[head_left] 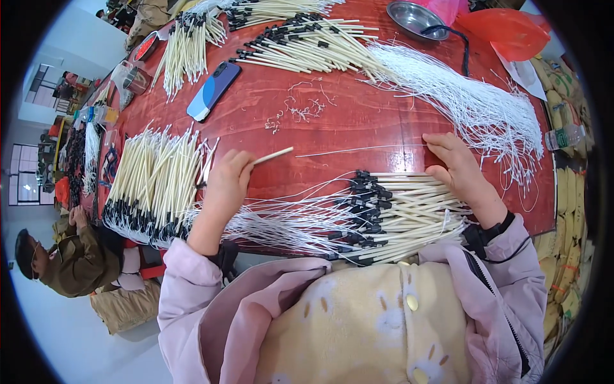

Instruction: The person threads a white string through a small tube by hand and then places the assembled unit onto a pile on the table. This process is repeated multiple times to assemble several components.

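Observation:
My left hand (pixel 228 179) is closed on a short cream tube (pixel 274 155) that sticks out to the right from between thumb and fingers. A thin white cord (pixel 358 150) runs from just off the tube's tip to the fingertips of my right hand (pixel 457 163), which appear to hold its end; the thumb stands apart below. Under my right hand lies a pile of cream sticks (pixel 419 208) with black ends (pixel 369 211), their white cords (pixel 288 221) trailing left. Beside my left hand is another bundle of such sticks (pixel 153 169), black ends toward me.
Loose white cords (pixel 467 96) spread over the red table (pixel 364 121) at right. Farther back are more sticks (pixel 300 45), a phone (pixel 214 91), cord scraps (pixel 306 109) and a metal bowl (pixel 417 19). Another person (pixel 70 259) sits at left. Sacks (pixel 566 224) line the right side.

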### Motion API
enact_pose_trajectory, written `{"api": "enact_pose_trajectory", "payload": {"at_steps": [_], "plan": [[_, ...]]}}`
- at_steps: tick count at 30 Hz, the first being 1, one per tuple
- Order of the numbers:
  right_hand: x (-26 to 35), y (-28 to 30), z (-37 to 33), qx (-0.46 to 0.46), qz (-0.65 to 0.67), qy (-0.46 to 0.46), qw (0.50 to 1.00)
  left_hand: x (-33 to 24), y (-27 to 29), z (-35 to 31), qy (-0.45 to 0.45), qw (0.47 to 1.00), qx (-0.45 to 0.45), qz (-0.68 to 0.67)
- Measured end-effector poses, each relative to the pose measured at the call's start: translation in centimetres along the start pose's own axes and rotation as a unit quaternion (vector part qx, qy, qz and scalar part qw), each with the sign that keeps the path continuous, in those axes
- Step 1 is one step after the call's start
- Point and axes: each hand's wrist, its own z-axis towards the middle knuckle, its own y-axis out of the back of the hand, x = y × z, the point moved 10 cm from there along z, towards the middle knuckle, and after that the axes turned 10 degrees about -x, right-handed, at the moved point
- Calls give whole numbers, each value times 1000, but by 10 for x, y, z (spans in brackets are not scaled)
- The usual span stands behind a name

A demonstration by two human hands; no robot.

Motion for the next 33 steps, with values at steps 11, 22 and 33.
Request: {"api": "enact_pose_trajectory", "payload": {"at_steps": [11,22,33], "plan": [[8,-1,1,10,-18,-15,1000,7,-7,-16,1,1000,3,-22],[12,-3,3,23,-68,-13,997,6,-9,-14,1,1000,2,-22],[18,1,5,17,-71,-14,997,0,-13,-11,-10,1000,5,-4]]}}
